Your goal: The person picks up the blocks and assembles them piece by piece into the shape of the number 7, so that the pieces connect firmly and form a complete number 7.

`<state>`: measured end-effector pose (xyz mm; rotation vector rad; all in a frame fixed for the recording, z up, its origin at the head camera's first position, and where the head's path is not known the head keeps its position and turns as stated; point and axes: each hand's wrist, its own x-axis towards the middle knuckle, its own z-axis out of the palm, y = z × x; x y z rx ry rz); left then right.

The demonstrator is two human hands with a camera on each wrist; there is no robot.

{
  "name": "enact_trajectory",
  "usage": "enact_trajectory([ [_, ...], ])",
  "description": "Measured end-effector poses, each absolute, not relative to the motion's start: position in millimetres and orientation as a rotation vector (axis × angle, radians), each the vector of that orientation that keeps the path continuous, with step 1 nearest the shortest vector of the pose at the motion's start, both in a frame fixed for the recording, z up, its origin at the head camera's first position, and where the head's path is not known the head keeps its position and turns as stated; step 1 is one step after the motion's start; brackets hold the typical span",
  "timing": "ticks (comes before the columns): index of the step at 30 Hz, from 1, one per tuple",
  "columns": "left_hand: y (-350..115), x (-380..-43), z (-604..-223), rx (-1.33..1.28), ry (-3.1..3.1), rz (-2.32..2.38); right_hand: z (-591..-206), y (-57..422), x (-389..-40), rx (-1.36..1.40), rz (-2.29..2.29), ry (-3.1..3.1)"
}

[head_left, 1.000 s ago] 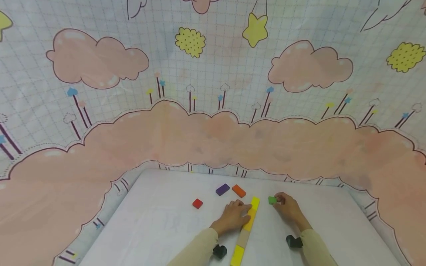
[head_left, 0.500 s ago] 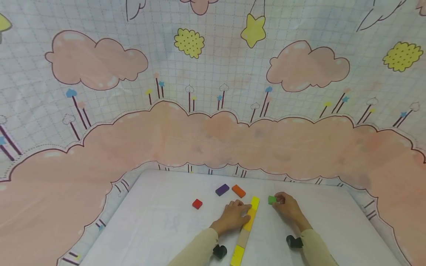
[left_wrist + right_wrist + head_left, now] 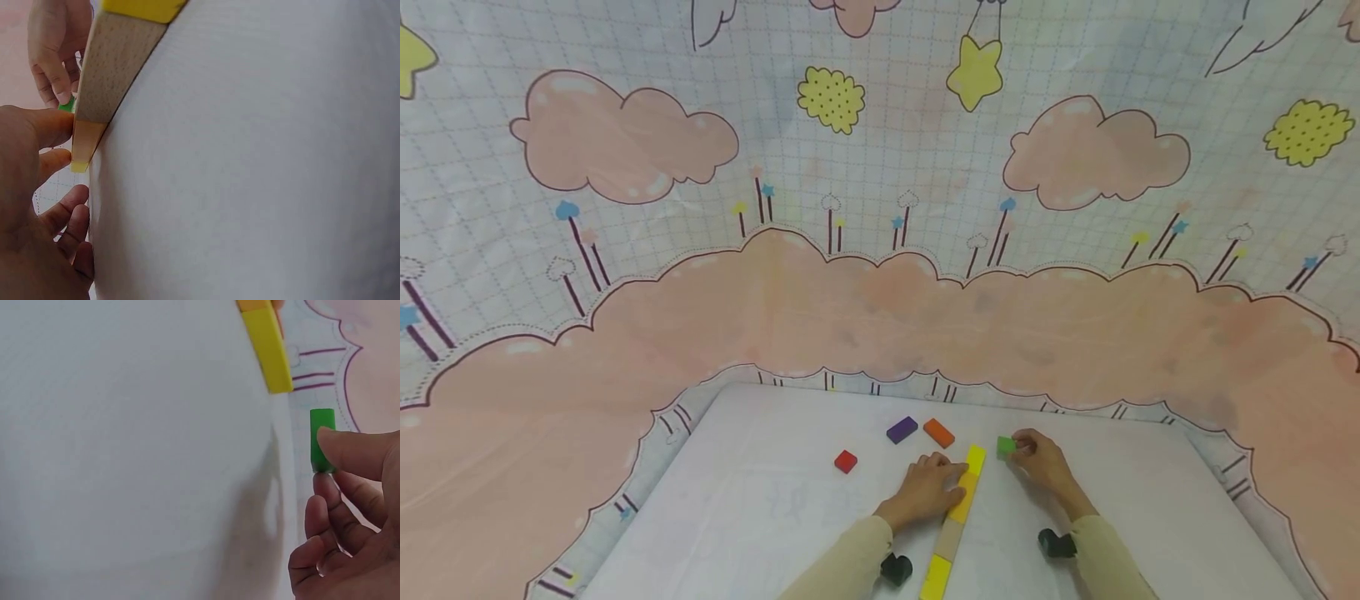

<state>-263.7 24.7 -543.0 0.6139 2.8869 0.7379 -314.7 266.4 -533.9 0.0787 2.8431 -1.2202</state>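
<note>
Near yellow block: the near end of the row of blocks; best left alone, as a knock here would likely travel along the line
Plain wood block: next along the row, end to end with its neighbours; sighting down its edges is a fair check for straightness
Left hand: at the left side of the row's far half, thumb and forefinger touching it, other fingers loosely bent and gripping nothing; light, even contact should steady it without skewing it
Amber block: in the row beyond the wood, the thumb against its left side; a sensible place to brace
Red block: well apart, left of the row; out of the way
Far yellow block: the row's far end, forefinger at its left edge; keep fingertips off its end face
Right hand: right of the row's far end, narrow, pinching the green block between thumb and fingers
Green block: apart from the row, right of its far end; whether it touches the table I cannot tell; if it is to join, turn it square before contact and ease it in
Orange block: beyond the row's far end, to its left; approaching from the right should avoid bumping it
Purple block: farther left of the row, beside the orange one
</note>
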Motion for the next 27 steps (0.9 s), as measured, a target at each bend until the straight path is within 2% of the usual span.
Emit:
enact_trajectory([
  [27, 26.2, -265.6, -542.3, 0.583, 2.868, 0.742, -532.6, 231.9, -328.3, 0.106, -1.371, 2.775],
])
